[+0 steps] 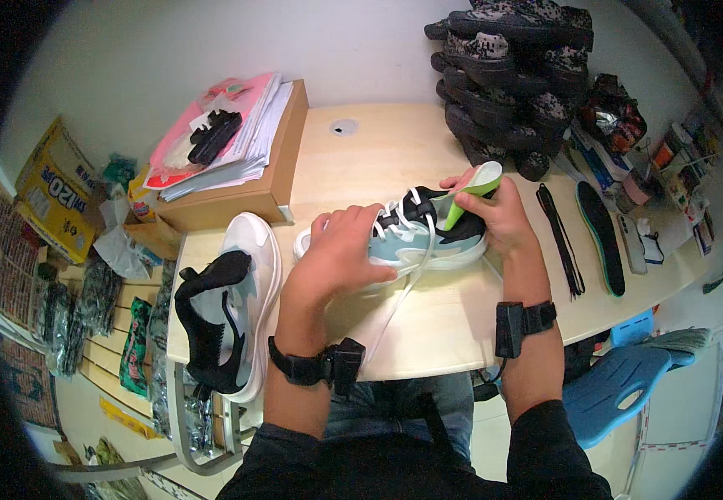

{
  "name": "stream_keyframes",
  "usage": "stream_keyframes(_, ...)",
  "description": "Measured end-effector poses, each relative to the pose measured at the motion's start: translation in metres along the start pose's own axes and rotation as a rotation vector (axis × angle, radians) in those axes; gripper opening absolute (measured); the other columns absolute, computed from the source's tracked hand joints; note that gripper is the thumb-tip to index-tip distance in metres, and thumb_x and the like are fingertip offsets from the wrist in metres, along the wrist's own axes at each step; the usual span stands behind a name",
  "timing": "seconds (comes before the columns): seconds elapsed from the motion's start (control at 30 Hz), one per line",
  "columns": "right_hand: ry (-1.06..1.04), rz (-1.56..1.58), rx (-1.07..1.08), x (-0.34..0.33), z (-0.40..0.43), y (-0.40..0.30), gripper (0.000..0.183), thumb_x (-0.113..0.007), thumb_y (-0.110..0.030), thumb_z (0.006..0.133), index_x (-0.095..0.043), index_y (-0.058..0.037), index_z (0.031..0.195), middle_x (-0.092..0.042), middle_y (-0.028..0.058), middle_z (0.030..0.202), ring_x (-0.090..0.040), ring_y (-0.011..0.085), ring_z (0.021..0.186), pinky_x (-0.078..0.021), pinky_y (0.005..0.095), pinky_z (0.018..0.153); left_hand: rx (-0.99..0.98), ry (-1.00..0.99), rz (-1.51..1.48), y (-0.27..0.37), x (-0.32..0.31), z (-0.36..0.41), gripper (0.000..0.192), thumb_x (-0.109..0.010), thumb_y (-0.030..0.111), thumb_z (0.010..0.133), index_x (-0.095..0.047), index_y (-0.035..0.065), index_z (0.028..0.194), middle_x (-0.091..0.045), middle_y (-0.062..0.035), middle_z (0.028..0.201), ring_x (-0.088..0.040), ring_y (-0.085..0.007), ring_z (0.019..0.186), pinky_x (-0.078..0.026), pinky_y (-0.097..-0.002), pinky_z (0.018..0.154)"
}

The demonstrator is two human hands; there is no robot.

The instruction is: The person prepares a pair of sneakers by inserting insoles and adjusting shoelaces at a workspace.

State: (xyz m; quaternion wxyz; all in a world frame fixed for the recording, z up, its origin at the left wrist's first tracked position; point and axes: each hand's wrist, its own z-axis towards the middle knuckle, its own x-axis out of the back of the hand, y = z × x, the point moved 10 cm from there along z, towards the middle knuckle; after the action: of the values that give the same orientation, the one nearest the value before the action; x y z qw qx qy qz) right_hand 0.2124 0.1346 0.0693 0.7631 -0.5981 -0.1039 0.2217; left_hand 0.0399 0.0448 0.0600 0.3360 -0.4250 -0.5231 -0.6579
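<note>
A light blue, white and black sneaker (405, 244) lies on the wooden desk with its toe to the left and white laces threaded through it, one lace end hanging towards the desk's front edge. Over the toe and side of this shoe my left hand (342, 250) is clasped. My right hand (492, 206) is at the heel, gripping a green and white insole (480, 181), whose green lower end reaches into the shoe's opening. To the left stands a matching sneaker (236, 306) without laces, its black tongue folded out.
Papers lie on a cardboard box (286, 144) at the back left. Dark patterned shoes (505, 81) are piled at the back right. On the right lie black laces (558, 237), a black insole (600, 231) and a phone (632, 244). A blue chair (617, 381) stands beyond the front edge.
</note>
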Motion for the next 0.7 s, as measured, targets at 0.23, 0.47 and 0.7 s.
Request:
stream_keyframes(0.23,0.002,-0.103,0.002,-0.002,-0.003,-0.009,0.034,-0.079,-0.001,0.069,-0.062,0.0001,0.099,-0.067,0.0101,0.101,-0.063,0.0161,0.090,-0.0490,0.0319,0.086,-0.031,0.058,-0.019,-0.003,0.003,-0.003,0.092,-0.082,0.035,0.060,-0.040,0.0059,0.136,-0.053,-0.0166,0.123,-0.045,-0.0348,0.121,-0.026,-0.0463,0.107)
stream_keyframes(0.47,-0.234,-0.181,-0.063,-0.038,-0.008,-0.006,0.073,-0.085,-0.003,0.060,-0.053,-0.0024,0.126,-0.056,0.0090,0.129,-0.054,0.0176,0.116,-0.0405,0.0337,0.102,0.014,0.049,0.062,-0.017,0.010,-0.007,0.086,-0.083,0.032,0.060,-0.045,0.0081,0.133,-0.053,-0.0135,0.125,-0.045,-0.0297,0.124,-0.018,-0.0523,0.111)
stream_keyframes(0.7,-0.145,-0.244,-0.018,-0.034,-0.003,-0.004,0.048,-0.084,-0.002,0.064,-0.062,-0.0008,0.107,-0.066,0.0087,0.109,-0.061,0.0145,0.099,-0.0496,0.0299,0.089,0.033,0.062,0.062,-0.017,0.007,-0.001,0.091,-0.081,0.044,0.059,-0.045,0.0093,0.134,-0.053,-0.0126,0.127,-0.044,-0.0275,0.125,-0.020,-0.0501,0.109)
